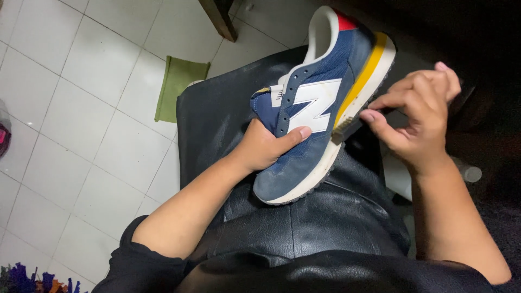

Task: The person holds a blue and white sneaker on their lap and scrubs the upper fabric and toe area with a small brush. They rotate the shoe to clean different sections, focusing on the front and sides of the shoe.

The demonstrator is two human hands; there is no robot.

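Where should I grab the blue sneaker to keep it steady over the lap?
Grip the blue sneaker at its tongue and lace opening, coming from the left, as the left hand does: the sole faces right, leaving that edge free for the right hand.

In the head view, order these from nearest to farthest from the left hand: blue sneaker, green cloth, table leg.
1. Blue sneaker: held in the left hand.
2. Green cloth: on the floor, upper left.
3. Table leg: top edge, beyond the cloth.
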